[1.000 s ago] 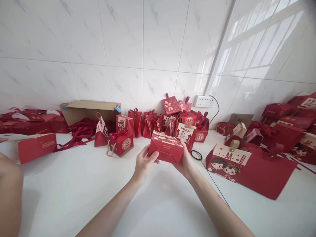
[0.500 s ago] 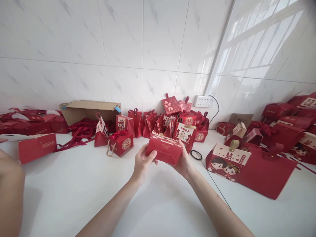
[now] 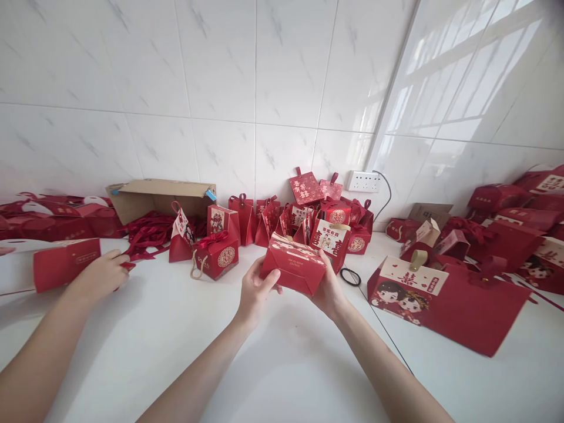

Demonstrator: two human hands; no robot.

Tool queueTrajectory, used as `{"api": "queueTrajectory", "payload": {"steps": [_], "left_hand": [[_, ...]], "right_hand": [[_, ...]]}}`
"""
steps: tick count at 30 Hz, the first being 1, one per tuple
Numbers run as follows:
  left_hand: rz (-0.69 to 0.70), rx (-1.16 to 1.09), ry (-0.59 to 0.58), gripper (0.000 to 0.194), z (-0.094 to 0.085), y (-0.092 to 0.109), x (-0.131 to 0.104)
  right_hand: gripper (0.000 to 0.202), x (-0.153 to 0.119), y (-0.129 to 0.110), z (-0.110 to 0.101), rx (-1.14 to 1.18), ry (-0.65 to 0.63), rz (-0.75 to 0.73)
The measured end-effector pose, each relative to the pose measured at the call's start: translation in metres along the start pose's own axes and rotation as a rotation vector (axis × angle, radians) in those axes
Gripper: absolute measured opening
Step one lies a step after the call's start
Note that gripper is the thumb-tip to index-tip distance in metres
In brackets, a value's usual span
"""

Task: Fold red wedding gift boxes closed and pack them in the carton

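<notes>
One black ring (image 3: 351, 285) between right hand (image 3: 328, 289) and large red box (image 3: 471, 314)

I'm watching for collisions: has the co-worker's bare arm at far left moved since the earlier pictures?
Yes: judged against the unmoved brown cardboard box, the co-worker's bare arm has extended rightward and forward, toward it.

The bare left forearm (image 3: 202, 359) and right forearm (image 3: 385, 355) angle inward from below. Left hand (image 3: 256, 295) and right hand (image 3: 329, 289) face each other, both gripping, left thumb (image 3: 270, 279) extended.
</notes>
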State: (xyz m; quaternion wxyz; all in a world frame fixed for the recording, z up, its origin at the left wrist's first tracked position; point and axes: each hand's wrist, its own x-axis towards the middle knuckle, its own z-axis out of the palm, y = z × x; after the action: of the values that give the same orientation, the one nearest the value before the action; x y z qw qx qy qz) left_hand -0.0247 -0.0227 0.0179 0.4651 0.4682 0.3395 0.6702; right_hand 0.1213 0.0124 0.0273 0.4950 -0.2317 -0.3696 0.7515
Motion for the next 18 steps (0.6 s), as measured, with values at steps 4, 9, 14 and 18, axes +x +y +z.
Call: {"api": "queueTrajectory", "payload": {"steps": [4, 9, 14, 18], "left_hand": [[0.052, 0.034, -0.058, 0.054, -0.003, -0.006, 0.0], [0.128, 0.098, -0.137, 0.084, -0.003, -0.01, -0.004], [0.209, 0.17, -0.248, 0.089, -0.005, -0.012, -0.007], [0.285, 0.272, -0.311, 0.084, -0.009, -0.019, -0.007]], "right_hand": [[0.042, 0.0, 0.002, -0.001, -0.023, 0.001, -0.141], [0.036, -0.002, 0.001, -0.002, -0.021, -0.005, -0.262], [0.04, -0.007, -0.005, -0.001, -0.051, 0.011, -0.278], [0.04, -0.009, -0.006, -0.003, -0.068, -0.002, -0.339]]}}
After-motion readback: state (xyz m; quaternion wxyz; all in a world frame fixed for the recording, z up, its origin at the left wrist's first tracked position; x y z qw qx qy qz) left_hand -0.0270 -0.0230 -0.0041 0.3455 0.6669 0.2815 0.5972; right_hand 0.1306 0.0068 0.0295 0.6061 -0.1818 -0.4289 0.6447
